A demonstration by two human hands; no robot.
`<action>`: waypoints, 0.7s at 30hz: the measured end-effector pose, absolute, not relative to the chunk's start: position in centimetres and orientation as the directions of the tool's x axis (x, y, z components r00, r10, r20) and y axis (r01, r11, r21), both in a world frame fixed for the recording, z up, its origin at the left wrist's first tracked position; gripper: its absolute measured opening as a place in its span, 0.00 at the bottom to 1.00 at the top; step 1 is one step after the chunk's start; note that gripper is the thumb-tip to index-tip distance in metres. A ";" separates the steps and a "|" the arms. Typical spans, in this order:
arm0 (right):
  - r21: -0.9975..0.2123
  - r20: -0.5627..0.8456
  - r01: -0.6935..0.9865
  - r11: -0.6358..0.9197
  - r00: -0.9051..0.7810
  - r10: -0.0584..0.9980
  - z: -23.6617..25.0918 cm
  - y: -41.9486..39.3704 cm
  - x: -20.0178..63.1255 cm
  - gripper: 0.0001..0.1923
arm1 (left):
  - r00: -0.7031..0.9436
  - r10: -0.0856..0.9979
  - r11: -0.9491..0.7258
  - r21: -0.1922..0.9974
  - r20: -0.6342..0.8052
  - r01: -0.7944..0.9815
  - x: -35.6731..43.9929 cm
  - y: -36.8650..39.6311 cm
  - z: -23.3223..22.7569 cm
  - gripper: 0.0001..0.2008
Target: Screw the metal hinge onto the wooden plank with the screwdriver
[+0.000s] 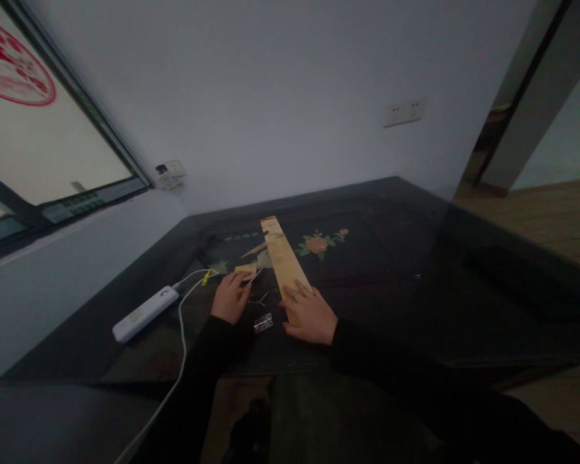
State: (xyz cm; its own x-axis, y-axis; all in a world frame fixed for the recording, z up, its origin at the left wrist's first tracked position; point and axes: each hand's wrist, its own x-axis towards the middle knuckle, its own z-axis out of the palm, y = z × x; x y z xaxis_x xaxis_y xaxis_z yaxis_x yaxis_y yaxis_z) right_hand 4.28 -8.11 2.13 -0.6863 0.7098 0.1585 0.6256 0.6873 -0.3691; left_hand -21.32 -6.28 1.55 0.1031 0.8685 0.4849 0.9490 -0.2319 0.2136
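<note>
A long pale wooden board [285,258] lies on the dark table, pointing away from me. My right hand [314,316] grips its near end, fingers over the top and thumb along the near edge. To the left, my left hand [231,298] is curled low over the table beside a small flat wooden piece [246,269]. A bit of yellow shows under its thumb, and a thin pale rod sticks out beyond; what the fingers hold is not clear. Between my hands lie a metal hinge [263,322] and several small metal pieces [261,299], probably screws.
A white power strip [145,314] sits on the table [367,309] at the left, and its white cable [182,328] runs past my left forearm over the front edge. A printed flower [318,243] decorates the tabletop. Behind rises a wall with sockets [405,113].
</note>
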 end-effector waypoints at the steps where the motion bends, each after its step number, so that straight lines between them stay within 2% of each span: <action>1: -0.369 0.159 0.627 0.686 -0.685 0.711 2.1 -8.1 4.3 0.26 | 0.094 0.888 -0.212 0.219 0.450 0.952 -21.9 -5.0 1.6 0.17; 3: -0.369 0.163 0.627 0.686 -0.683 0.712 2.0 -8.1 4.3 0.26 | 0.108 0.928 -0.193 0.212 0.356 0.958 -22.9 -2.5 1.5 0.18; 5: -0.370 0.172 0.624 0.688 -0.682 0.711 1.9 -8.0 4.4 0.26 | 0.184 0.948 -0.243 0.218 0.260 0.945 -23.5 -0.6 0.9 0.19; 8: -0.373 0.180 0.621 0.689 -0.680 0.710 1.9 -8.0 4.4 0.25 | 0.200 0.964 -0.239 0.242 0.177 0.940 -24.0 0.8 -0.2 0.20; 12: -0.374 0.182 0.624 0.686 -0.676 0.714 1.9 -8.1 4.4 0.25 | 0.180 0.974 -0.209 0.235 0.139 0.949 -24.5 1.3 -1.1 0.21; 16: -0.373 0.187 0.623 0.687 -0.675 0.714 1.9 -8.1 4.4 0.25 | 0.171 0.971 -0.204 0.207 0.168 0.957 -24.5 1.9 -1.2 0.21; 21: -0.373 0.174 0.625 0.686 -0.679 0.713 2.0 -8.1 4.4 0.25 | 0.091 0.984 -0.118 0.177 0.152 0.977 -23.5 3.1 -1.0 0.20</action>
